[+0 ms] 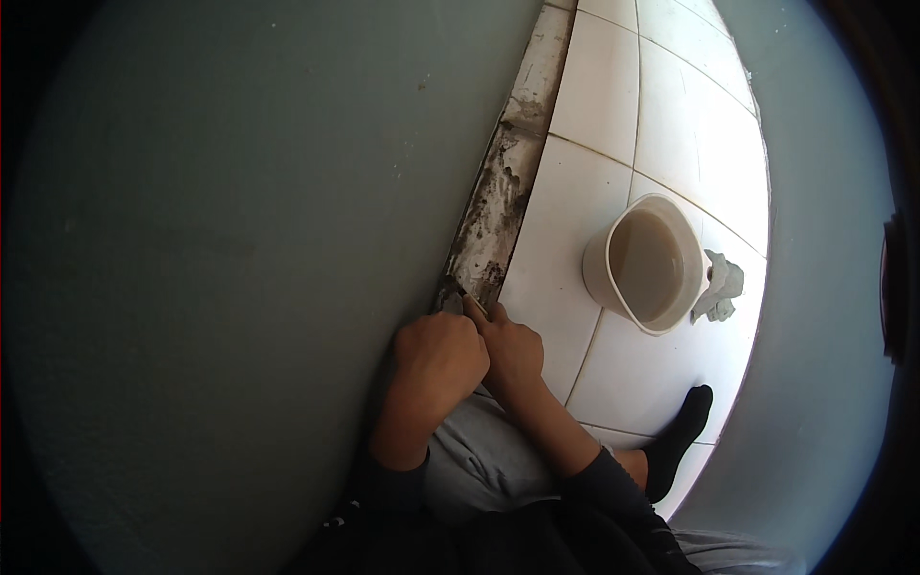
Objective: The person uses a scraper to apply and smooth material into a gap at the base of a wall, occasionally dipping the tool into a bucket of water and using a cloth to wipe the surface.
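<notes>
My left hand (441,357) is closed in a fist low against the base of the grey wall. Just ahead of its knuckles a small grey, flat piece (450,300) shows; its kind cannot be made out. Pressed close beside it, my right hand (512,348) is closed too, with a thin pale edge of something at its fingertips. Most of what the hands grip is hidden by the fingers. Both are at the near end of a whitish skirting strip (494,220), smeared with dark brown and black dirt, that runs along the foot of the wall.
A white bucket (596,273) with cloudy brownish water stands on the white floor tiles (585,201) to the right. Beside it lies a crumpled grey rag (721,287). My black-socked foot (676,441) is nearer. Grey walls rise on the left (240,240) and right (824,287).
</notes>
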{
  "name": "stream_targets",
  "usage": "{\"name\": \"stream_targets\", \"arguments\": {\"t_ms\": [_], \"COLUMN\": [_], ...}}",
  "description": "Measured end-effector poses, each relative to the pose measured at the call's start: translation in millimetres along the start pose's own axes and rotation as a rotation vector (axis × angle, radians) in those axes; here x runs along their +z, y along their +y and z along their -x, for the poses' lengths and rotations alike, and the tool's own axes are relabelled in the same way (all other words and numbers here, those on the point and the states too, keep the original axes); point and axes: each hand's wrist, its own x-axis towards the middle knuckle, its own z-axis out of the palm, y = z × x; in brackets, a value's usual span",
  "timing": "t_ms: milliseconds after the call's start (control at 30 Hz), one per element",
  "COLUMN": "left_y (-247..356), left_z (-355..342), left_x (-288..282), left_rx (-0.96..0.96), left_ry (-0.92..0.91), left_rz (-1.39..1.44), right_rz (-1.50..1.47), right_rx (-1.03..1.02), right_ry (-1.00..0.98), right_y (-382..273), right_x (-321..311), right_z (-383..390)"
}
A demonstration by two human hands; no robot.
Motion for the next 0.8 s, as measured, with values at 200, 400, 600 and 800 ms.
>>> {"name": "stream_targets", "arguments": {"t_ms": [200, 400, 600, 800], "left_y": [-0.6, 6.8, -3.2, 1.4], "left_z": [-0.6, -3.2, 4.8, -2.8], "left_x": [0.3, 0.3, -2.5, 3.2], "left_rx": [0.007, 0.023, -0.011, 0.026], "left_ry": [-0.007, -0.032, 0.004, -0.006], "left_rz": [-0.006, 0.004, 0.022, 0.053], "right_rz": [0.0, 0.007, -0.016, 0.04], "right_rx": [0.012, 0.033, 0.03, 0.059], "right_ry": [-0.049, -0.082, -0.103, -0.073], "right_y": [-4.4, 5.4, -13.6, -6.4], "right_x": [-3.0, -1.2, -12.7, -7.1], "right_z": [1.8, -4.4, 4.5, -9.2]}}
